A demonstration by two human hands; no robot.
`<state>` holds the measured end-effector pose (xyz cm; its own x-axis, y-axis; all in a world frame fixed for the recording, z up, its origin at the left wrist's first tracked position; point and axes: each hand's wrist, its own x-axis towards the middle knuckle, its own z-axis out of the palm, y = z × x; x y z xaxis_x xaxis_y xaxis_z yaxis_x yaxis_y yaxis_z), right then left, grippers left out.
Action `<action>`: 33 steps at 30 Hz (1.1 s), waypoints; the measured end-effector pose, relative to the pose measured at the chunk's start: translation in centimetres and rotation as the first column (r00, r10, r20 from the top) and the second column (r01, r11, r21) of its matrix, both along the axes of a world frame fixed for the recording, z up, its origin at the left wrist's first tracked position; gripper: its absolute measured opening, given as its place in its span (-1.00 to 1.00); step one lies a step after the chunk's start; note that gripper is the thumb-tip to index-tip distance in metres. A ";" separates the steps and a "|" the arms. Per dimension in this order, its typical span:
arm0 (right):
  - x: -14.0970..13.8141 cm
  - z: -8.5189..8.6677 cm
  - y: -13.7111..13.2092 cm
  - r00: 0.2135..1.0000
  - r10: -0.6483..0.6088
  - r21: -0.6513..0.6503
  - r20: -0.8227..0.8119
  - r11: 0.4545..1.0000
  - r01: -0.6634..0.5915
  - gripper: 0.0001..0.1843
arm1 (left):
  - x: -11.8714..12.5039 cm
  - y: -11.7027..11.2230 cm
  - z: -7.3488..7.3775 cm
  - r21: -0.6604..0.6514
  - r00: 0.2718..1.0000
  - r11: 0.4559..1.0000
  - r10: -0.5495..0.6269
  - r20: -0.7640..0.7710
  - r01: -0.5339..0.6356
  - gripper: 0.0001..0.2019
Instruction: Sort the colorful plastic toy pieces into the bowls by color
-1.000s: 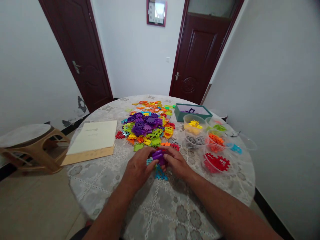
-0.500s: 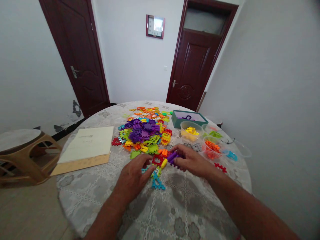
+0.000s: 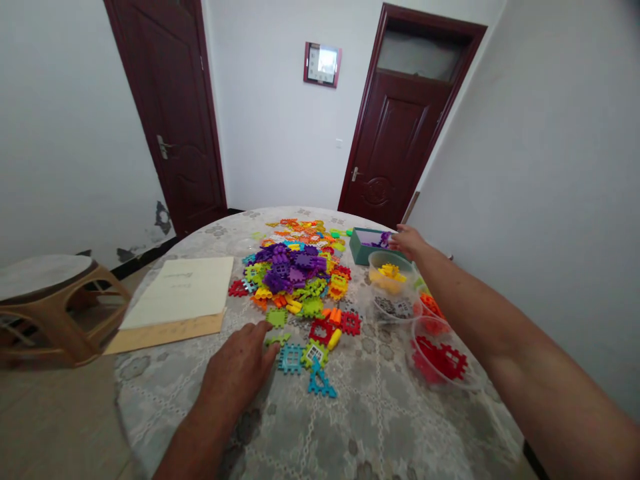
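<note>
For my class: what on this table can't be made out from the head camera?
In the head view:
the green box, its contents partly hidden by the right hand;
the bowl of orange pieces, mostly hidden by the right forearm;
the writing on the cream paper, too small to read.

We cannot see well the bowl of orange pieces [image 3: 431, 305], because the right forearm [image 3: 480, 313] covers it. The writing [image 3: 183, 283] on the paper sheet [image 3: 180, 300] is too small for us to read, and glare hides the inside of the wall frame [image 3: 322, 65].
</note>
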<state>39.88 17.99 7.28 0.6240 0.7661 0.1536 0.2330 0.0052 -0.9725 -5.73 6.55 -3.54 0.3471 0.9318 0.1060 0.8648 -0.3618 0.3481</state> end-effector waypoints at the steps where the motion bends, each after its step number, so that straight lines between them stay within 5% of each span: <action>1: 0.2 -0.1 0.3 1.000 -0.024 -0.009 -0.002 1.000 0.024 -0.35 | -0.1 0.0 0.0 -0.010 1.000 1.000 -0.002 0.001 0.002 -0.68; 7: -1.7 -0.6 -0.6 0.999 -0.035 -0.033 0.040 0.999 0.036 -0.59 | -1.4 -0.4 0.4 -0.088 1.000 0.996 -0.024 0.002 0.024 -0.57; 11: -6.3 -0.9 -4.6 0.971 0.175 -0.069 0.163 0.984 -0.166 -0.77 | -1.6 -0.9 0.9 -0.155 0.996 0.986 -0.065 -0.063 0.055 -0.42; 13: -9.1 -1.3 -7.7 0.880 0.355 -0.162 0.315 0.934 -0.319 -0.78 | -1.3 -1.1 1.0 -0.153 0.992 0.985 -0.094 -0.080 0.081 -0.38; 16: -13.1 -2.9 -12.4 0.622 0.580 -0.336 0.526 0.813 -0.475 -0.76 | -0.9 -1.1 0.8 -0.145 0.984 0.983 -0.131 -0.119 0.113 -0.34; 20: -16.2 -6.6 -16.1 0.387 0.651 -0.441 0.653 0.742 -0.505 -0.67 | -0.6 -1.1 0.6 -0.128 0.978 0.979 -0.173 -0.114 0.158 -0.36; 26: -16.1 -11.4 -16.4 0.339 0.664 -0.451 0.666 0.721 -0.526 -0.63 | -0.2 -0.4 0.3 -0.138 0.974 0.970 -0.211 -0.088 0.198 -0.44; 33: -15.5 -11.4 -16.2 0.368 0.725 -0.495 0.583 0.675 -0.547 -0.91 | 0.9 0.1 0.3 -0.137 0.970 0.965 -0.234 -0.065 0.224 -0.54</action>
<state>24.36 1.82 -4.16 -0.3047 0.9488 0.0836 0.8142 0.3050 -0.4940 -4.87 6.61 -3.26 0.5555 0.8303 -0.0457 0.7908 -0.5105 0.3376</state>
